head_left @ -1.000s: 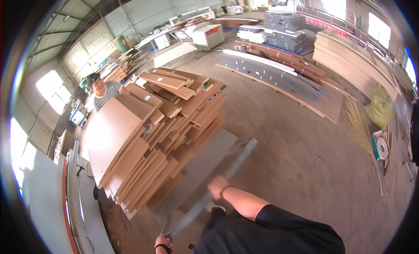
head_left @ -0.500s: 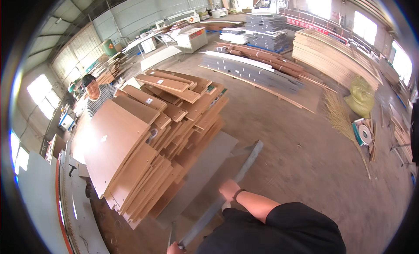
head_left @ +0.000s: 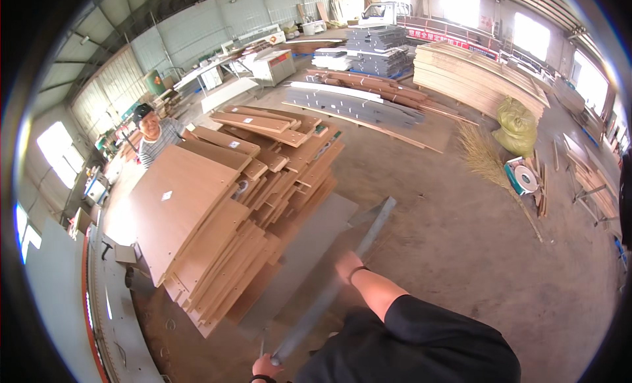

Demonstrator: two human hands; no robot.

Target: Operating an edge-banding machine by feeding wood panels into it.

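Observation:
My right hand point(head_left: 347, 267) is closed round the middle of a grey metal push bar point(head_left: 374, 231). My left hand point(head_left: 266, 366), at the lower edge, is closed on the bar's near left end. The bar belongs to a cart with a flat grey deck point(head_left: 316, 241). A tall, uneven stack of brown wood panels point(head_left: 181, 202) rests on the deck, with narrower boards point(head_left: 253, 122) lying across the top. Many panels show drilled holes, and a few carry white labels. The cart's wheels are hidden.
A co-worker point(head_left: 158, 134) in a striped shirt stands beyond the stack. Left is a long machine bed point(head_left: 122, 310). Grey and brown boards point(head_left: 355, 110) lie ahead on the floor; to the right are a pale board stack point(head_left: 477, 80), a green sack point(head_left: 517, 126) and a twig broom point(head_left: 487, 156).
The sack, broom and floor stacks have shifted left and up in the view, while the loaded cart stays before me. More of my left hand shows. Both hands keep their hold.

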